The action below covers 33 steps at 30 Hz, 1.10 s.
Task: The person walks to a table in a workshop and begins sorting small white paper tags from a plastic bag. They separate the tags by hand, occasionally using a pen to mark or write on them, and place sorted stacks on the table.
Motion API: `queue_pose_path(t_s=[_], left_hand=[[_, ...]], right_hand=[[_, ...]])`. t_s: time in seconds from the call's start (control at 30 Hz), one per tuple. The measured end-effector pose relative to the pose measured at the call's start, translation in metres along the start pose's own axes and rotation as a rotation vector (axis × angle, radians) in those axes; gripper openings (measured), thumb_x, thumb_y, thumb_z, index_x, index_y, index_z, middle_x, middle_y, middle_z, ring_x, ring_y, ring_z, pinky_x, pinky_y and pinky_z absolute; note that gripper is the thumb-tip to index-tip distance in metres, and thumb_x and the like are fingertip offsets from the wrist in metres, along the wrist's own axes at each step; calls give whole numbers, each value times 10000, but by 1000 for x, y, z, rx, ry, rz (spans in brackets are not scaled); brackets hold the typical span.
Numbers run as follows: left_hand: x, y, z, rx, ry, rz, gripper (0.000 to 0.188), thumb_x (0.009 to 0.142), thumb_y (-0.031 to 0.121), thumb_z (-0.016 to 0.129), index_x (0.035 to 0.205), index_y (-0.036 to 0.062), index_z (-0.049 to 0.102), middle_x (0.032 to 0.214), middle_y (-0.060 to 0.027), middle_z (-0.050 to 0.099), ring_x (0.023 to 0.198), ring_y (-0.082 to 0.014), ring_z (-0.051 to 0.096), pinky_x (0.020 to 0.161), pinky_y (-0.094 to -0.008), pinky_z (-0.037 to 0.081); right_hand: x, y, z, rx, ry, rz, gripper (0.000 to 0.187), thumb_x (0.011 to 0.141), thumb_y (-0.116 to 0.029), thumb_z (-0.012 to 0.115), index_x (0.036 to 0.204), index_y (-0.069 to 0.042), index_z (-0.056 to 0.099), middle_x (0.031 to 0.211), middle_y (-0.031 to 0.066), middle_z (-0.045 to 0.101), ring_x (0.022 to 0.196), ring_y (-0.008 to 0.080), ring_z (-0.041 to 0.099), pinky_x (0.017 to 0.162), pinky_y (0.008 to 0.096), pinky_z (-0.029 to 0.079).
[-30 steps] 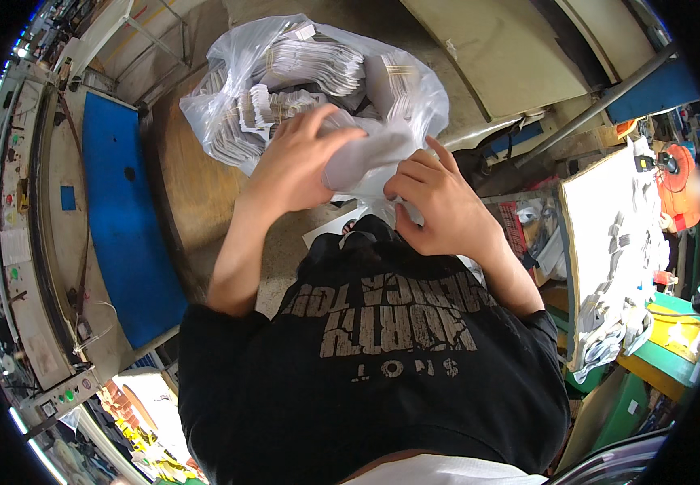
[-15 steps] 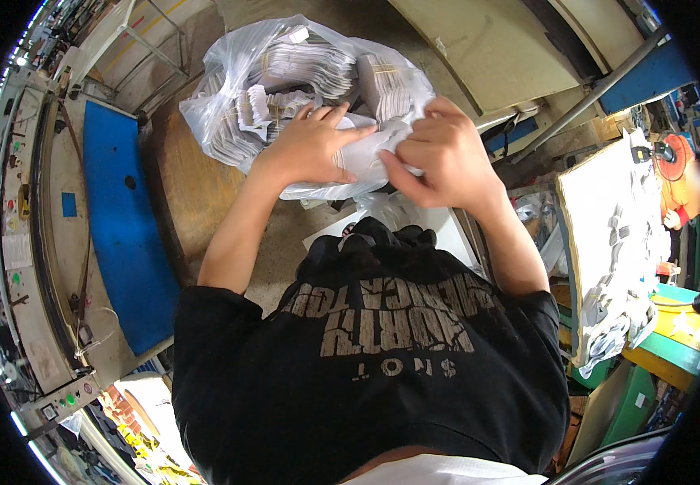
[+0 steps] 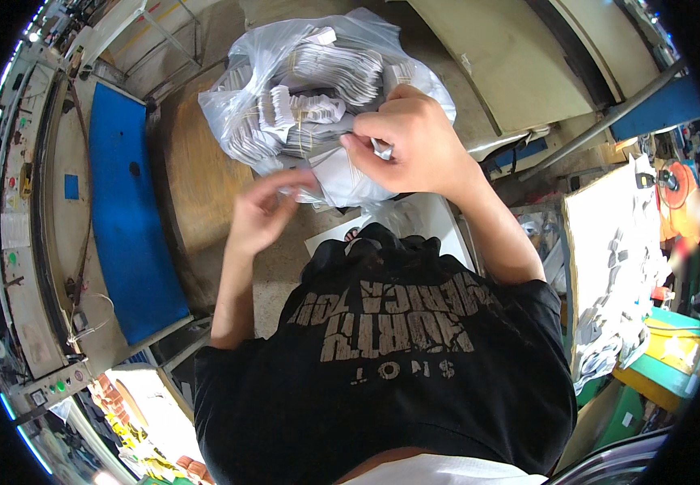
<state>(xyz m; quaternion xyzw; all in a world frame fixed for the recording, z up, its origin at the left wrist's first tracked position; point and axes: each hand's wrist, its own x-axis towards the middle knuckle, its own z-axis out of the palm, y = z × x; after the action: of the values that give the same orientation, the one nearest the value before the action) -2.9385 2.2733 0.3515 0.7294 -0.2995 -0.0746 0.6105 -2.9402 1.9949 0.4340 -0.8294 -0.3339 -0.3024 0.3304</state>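
Note:
A clear plastic bag [image 3: 224,105] holds several bundles of white flat pieces [image 3: 338,73], stacked on edge and tied with thin bands. What the pieces are I cannot make out. At the bag's near right side, my right hand [image 3: 418,141] is closed, thumb and forefinger pinching a fold of its plastic. My left hand [image 3: 261,214] is by the near left rim, thumb and fingers apart. Its fingertips are blurred by motion, and whether they touch the plastic is unclear.
A brown wooden board [image 3: 200,162] lies left of the bag, beside a long blue panel [image 3: 135,234]. Beige machine panels [image 3: 503,65] stand at the far right. On the right is a white board [image 3: 604,234] bearing grey pieces; a person in orange [image 3: 681,214] is beyond it.
My left hand has come off the white pieces and drawn back toward the bag's near left rim. My right hand has shifted slightly left, still pinching the plastic. The view has shifted a little.

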Motion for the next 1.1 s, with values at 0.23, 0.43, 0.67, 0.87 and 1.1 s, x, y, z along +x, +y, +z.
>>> queue_pose_path(t_s=[0.23, 0.43, 0.67, 0.87, 1.1], left_hand=[[69, -28, -68, 922, 495, 169, 354, 991, 159, 683, 1311, 13, 642, 1344, -206, 656, 1156, -396, 653, 1010, -465, 507], [130, -8, -96, 667, 385, -114, 333, 1080, 319, 564, 1028, 1, 647, 949, -137, 706, 939, -306, 681, 832, -414, 510], [129, 48, -85, 199, 251, -165, 370, 1116, 325, 503, 916, 22, 571, 770, 20, 503, 729, -101, 445, 677, -292, 407], [125, 53, -93, 412, 283, -236, 307, 1088, 314, 551, 1061, 17, 623, 963, -113, 677, 849, -236, 613, 799, -357, 495], [83, 160, -43, 588, 217, 354, 231, 945, 14, 565, 1153, 37, 662, 1093, -197, 658, 995, -348, 671, 897, -394, 523]], right_hand=[[3, 8, -2, 19, 41, 56, 375, 847, -118, 743, 551, -114, 512, 468, 50, 450, 421, 273, 475, 533, 354, 412], [20, 21, -28, -198, 264, 114, 420, 875, -128, 748, 543, -80, 495, 473, 75, 431, 412, 289, 403, 482, 365, 379], [18, 41, -37, -203, 364, 377, 425, 919, -141, 736, 578, -34, 506, 487, 113, 419, 405, 256, 407, 453, 352, 364], [7, 43, -22, -221, 202, 240, 429, 899, -119, 740, 566, -59, 477, 488, 103, 413, 429, 295, 410, 494, 379, 385], [-14, 39, -8, -250, 48, 146, 389, 866, -133, 748, 564, -99, 505, 480, 58, 491, 458, 278, 543, 557, 391, 442]])
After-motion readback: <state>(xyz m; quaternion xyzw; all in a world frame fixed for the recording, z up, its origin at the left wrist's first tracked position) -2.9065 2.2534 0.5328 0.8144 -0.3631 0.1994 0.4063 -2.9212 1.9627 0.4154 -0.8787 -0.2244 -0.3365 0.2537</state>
